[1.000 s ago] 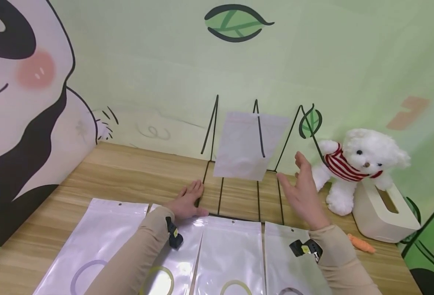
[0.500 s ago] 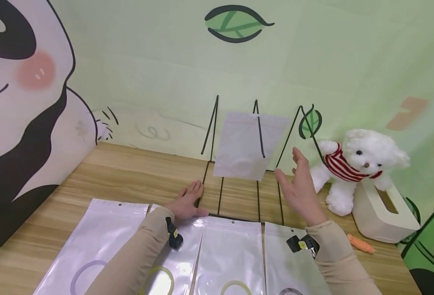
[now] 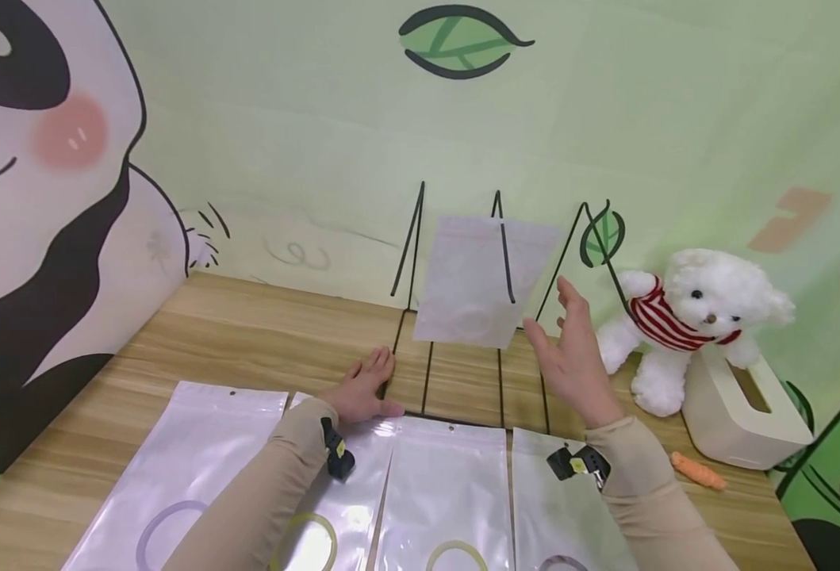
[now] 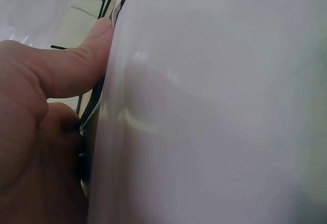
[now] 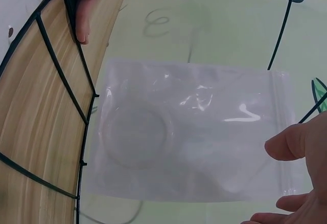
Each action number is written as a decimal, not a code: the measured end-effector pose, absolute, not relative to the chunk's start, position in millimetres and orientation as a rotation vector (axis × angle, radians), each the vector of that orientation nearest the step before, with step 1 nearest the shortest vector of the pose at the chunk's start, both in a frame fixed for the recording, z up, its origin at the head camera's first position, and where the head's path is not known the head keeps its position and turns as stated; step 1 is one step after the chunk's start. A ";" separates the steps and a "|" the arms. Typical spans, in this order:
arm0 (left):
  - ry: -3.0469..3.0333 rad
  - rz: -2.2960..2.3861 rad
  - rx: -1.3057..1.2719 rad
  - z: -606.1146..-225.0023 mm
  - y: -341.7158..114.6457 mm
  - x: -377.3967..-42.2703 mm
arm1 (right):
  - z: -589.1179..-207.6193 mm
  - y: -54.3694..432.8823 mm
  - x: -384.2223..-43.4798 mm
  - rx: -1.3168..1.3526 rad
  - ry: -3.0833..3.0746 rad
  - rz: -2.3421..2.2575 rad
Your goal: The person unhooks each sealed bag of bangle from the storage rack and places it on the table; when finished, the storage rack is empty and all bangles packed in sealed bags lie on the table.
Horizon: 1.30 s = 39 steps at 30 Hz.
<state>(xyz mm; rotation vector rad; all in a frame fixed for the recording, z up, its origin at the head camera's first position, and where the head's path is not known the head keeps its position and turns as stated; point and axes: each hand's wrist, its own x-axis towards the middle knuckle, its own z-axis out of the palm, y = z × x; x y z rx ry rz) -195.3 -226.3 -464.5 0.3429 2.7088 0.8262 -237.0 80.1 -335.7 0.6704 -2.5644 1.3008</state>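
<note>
A black wire rack (image 3: 425,381) stands on the wooden table with upright prongs at its back. One clear zip bag (image 3: 473,281) hangs on the middle prong, and a round ring outline shows through it in the right wrist view. My left hand (image 3: 364,390) rests at the rack's left front corner, fingers extended, thumb along the front bar. To the right of the hanging bag my right hand (image 3: 573,361) is raised, thumb and fingers apart and holding nothing. In the right wrist view its thumb (image 5: 287,143) overlaps the bag's zip end.
Several zip bags with ring shapes, among them one at the left (image 3: 198,444) and one in the middle (image 3: 448,484), lie in a row in front of the rack. A white teddy bear (image 3: 676,317), a beige tissue box (image 3: 741,420) and an orange item (image 3: 698,470) are at the right.
My right hand has moved left and slightly up, closer to the hanging bag. The left hand, the rack and the bags look unmoved.
</note>
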 end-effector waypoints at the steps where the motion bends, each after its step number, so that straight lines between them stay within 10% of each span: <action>1: 2.708 0.828 0.343 -464.7 -226.4 -195.6 | -335.0 79.2 -237.5 0.671 -2.561 1.303; 39: 2.715 0.827 0.354 -457.9 -225.2 -192.4 | -324.1 70.3 -257.7 0.668 -2.516 1.466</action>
